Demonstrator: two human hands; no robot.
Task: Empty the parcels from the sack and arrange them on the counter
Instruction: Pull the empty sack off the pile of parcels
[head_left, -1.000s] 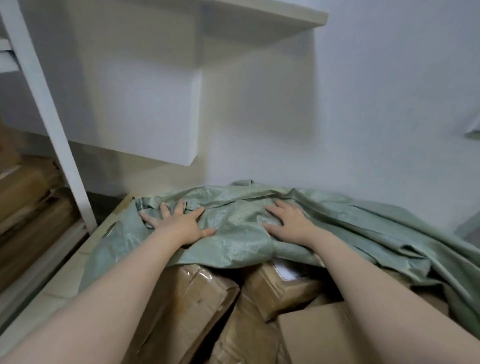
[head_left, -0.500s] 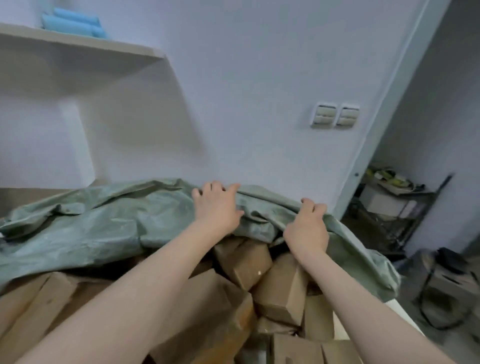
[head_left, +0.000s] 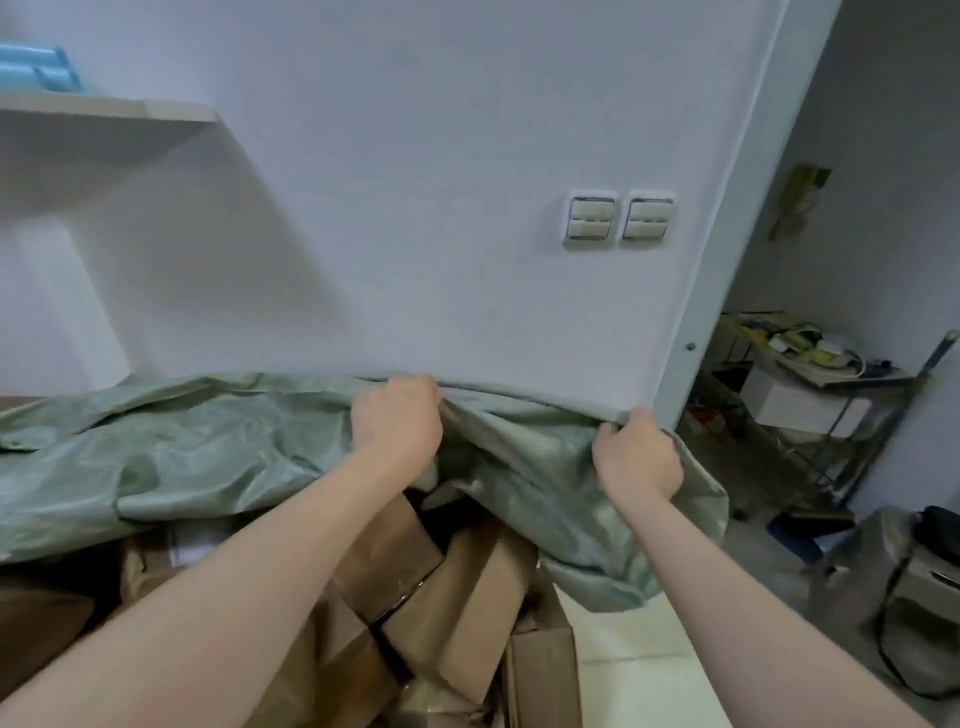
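A second ago my left hand (head_left: 397, 418) and right hand (head_left: 636, 457) lay flat with fingers spread on top of the sack (head_left: 208, 441). Since then I have shifted both hands to its right end, and now the fingers are curled over the far edge, gripping the cloth. That edge is bunched between them, and more of the parcels (head_left: 467, 587) show beneath.

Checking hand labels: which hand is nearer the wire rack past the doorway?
Right. The right hand grips the sack edge beside the door frame, the wire rack beyond it to the right. The left hand grips the same edge farther left, away from the rack.
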